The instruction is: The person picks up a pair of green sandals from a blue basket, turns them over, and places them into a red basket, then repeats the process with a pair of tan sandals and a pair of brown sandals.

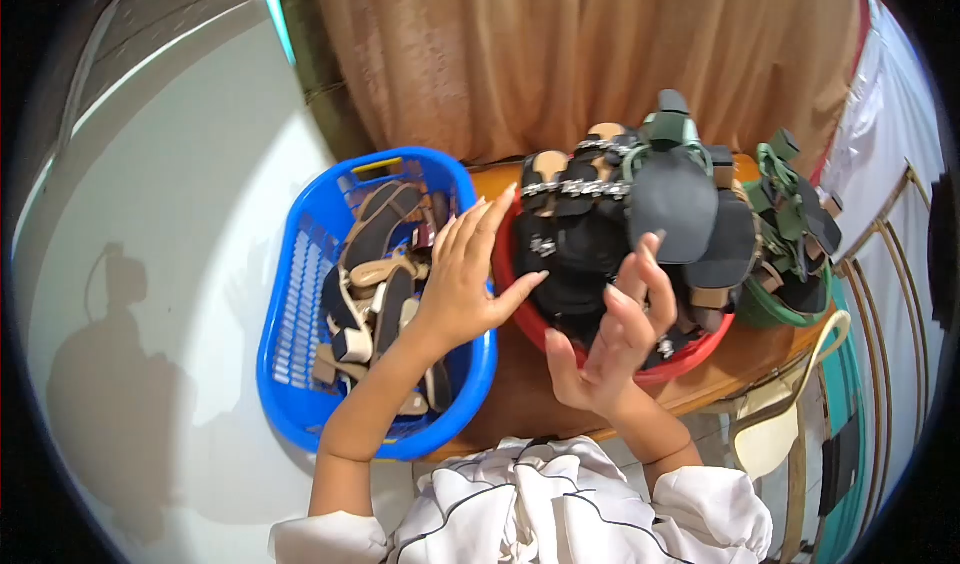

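My left hand (468, 276) is open, its fingers apart, above the gap between a blue plastic basket (283, 394) and a red basin (690, 362). My right hand (622, 342) is raised over the front of the red basin, palm turned inward and fingers spread; nothing is in it. Black sandals with shiny decorated straps (575, 188) fill that basin. On top of the heap, a green-heeled sandal (674, 204) shows its dark sole. Inside the blue basket lie several sandals (378, 229) in black, beige and brown, partly covered by my left hand and forearm.
Both containers stand on a wooden table (512, 404). To the right, a green basin (795, 310) holds more green and black sandals. A chair (770, 439) is beside the table's right front. A brown curtain (600, 54) hangs behind, and a white wall (190, 234) is on the left.
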{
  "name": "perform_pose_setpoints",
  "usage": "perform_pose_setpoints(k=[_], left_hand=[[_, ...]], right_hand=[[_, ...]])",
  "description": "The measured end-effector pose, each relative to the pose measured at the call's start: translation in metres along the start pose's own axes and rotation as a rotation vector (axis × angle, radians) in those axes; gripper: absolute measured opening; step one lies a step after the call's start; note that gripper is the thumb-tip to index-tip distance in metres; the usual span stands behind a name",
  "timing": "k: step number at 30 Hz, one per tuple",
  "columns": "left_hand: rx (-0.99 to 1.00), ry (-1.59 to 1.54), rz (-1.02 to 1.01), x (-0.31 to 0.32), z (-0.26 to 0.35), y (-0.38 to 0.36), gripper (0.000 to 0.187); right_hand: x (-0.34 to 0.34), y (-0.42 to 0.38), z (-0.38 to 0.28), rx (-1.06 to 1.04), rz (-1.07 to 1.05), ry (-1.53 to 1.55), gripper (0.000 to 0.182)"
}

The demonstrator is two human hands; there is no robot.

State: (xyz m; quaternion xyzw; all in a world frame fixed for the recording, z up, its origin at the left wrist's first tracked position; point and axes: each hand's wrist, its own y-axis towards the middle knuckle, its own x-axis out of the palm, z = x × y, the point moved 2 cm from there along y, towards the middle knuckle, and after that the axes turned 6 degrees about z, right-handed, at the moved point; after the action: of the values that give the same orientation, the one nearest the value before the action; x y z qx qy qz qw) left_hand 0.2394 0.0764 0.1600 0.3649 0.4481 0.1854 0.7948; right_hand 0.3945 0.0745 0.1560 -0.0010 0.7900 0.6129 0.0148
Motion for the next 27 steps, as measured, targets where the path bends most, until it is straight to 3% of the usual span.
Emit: perform_pose_setpoints(k=[3, 5, 9, 13, 17, 23, 26, 27], left_hand=[[-0.118, 0.03, 0.024, -0.025, -0.034, -0.022, 0.076], [-0.09, 0.004, 0.135, -0.037, -0.065, -0.038, 0.074], [-0.25, 0.131, 0.207, -0.06, -0.131, -0.083, 0.072], [-0.487, 0.139, 0.192, -0.084, -0.178, -0.119, 0.069], [-0.575, 0.168, 0.211, -0.092, -0.227, -0.154, 0.068], [-0.655, 0.32, 0.074, -0.096, -0.26, -0.182, 0.067], [-0.636, 0.407, 0.019, -0.096, -0.275, -0.193, 0.064], [-0.697, 0.386, 0.027, -0.099, -0.273, -0.192, 0.064]], right_hand=[[0.043, -0.015, 0.013, 0.052, -0.013, 0.092, 0.052], [0.067, -0.023, 0.019, 0.113, -0.105, 0.054, 0.054], [0.114, -0.028, 0.025, 0.246, -0.317, 0.098, 0.05], [0.16, -0.03, 0.033, 0.268, -0.436, 0.164, 0.045], [0.211, -0.03, 0.041, 0.244, -0.513, 0.219, 0.042], [0.295, -0.089, 0.103, 0.192, -0.943, 0.2, 0.038], [0.306, -0.143, 0.13, 0.117, -1.248, -0.198, 0.041], [0.306, -0.159, 0.135, 0.116, -1.217, -0.219, 0.044]])
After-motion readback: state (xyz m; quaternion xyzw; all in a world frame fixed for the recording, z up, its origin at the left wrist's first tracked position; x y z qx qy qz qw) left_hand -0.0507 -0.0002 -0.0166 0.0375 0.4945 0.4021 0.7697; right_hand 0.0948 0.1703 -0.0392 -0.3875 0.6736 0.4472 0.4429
